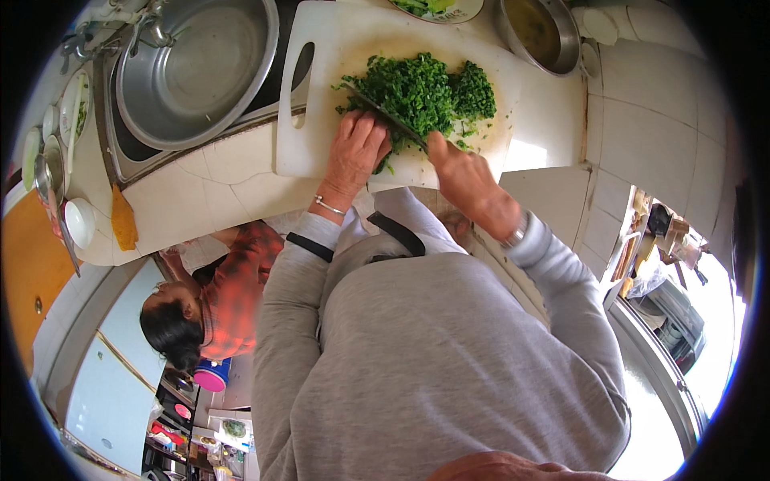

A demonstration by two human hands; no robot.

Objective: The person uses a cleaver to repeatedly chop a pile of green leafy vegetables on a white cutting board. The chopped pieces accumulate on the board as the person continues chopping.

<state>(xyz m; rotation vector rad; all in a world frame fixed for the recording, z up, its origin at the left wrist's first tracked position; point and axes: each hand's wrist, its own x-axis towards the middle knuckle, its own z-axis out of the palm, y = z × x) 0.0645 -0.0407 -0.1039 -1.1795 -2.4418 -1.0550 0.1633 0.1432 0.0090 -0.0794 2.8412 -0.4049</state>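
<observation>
My right hand [466,180] grips the handle of a kitchen knife [388,114], its dark blade slanting up and left across the cutting board. Curled fingers of my left hand [358,150] press on uncut leafy greens [383,162] right beside the blade; most of that bunch is hidden under the hand. A heap of finely chopped greens [415,84] lies beyond the knife, with a smaller clump [475,90] at its right. Beneath everything is a white plastic cutting board [328,144] with a slot handle at its left end, showing brownish stains.
A large metal basin [141,102] sits in the sink at left, below a faucet [157,30]. Behind the board are a plate of greens [463,12] and a metal bowl of liquid [565,48]. A white bowl [80,222] and yellow cloth [123,219] lie left. Another person [234,300] is nearby.
</observation>
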